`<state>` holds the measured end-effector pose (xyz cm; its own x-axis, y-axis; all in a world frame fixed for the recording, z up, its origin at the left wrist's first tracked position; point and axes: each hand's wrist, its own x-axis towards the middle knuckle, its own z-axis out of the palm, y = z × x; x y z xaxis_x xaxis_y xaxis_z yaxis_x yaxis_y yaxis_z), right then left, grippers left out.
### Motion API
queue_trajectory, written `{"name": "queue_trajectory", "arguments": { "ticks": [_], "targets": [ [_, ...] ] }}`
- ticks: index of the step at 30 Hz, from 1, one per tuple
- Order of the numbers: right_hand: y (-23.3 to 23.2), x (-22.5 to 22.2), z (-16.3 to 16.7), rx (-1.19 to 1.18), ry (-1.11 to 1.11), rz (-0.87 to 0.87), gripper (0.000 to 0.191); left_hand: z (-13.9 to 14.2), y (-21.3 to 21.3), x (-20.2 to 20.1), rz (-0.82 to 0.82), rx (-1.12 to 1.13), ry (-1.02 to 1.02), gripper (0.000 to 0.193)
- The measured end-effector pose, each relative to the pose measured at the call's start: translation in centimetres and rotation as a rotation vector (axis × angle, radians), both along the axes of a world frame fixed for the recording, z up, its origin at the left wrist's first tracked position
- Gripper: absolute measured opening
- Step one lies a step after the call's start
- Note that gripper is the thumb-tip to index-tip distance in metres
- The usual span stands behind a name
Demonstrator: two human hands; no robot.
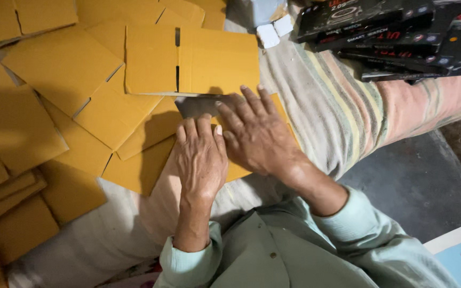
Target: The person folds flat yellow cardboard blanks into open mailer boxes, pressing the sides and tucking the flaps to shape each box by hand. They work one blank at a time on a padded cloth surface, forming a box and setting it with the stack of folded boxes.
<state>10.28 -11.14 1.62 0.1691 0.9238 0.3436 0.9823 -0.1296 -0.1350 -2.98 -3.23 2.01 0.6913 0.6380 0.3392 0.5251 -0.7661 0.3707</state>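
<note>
On striped cloth (326, 101) | both hands flat: left hand (201, 157), right hand (254, 133) | pressing yellow cardboard (236, 169)

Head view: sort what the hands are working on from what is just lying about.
In hand:
- left hand and right hand, both pressed flat on a yellow cardboard piece
- folded cardboard blank just beyond the fingers

Lying about:
- loose cardboard blanks scattered at left
- stack of black boxes
- striped cloth
- two small white blocks
</note>
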Motion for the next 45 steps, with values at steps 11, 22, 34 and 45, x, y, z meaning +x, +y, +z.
{"name": "queue_trajectory", "arguments": {
  "ticks": [11, 22, 34, 45],
  "targets": [
    [0.8, -0.4, 0.4, 0.111, -0.03, 0.01, 0.038, 0.5, 0.2, -0.2, -0.065, 0.068, 0.051, 0.04],
    [-1.4, 2.2, 1.0, 0.039, 0.008, -0.231, 0.023, 0.0, 0.2, -0.2, 0.001, -0.014, 0.01, 0.022],
    [-0.9, 0.1, 1.0, 0.134, 0.018, -0.051, 0.033, -0.1, 0.2, -0.6, -0.025, -0.025, 0.007, 0.026],
    [-1.9, 1.5, 0.3, 0.175, 0.077, -0.177, 0.031, 1.0, -0.8, 2.3, 0.036, 0.108, 0.191, 0.028]
  ]
}}
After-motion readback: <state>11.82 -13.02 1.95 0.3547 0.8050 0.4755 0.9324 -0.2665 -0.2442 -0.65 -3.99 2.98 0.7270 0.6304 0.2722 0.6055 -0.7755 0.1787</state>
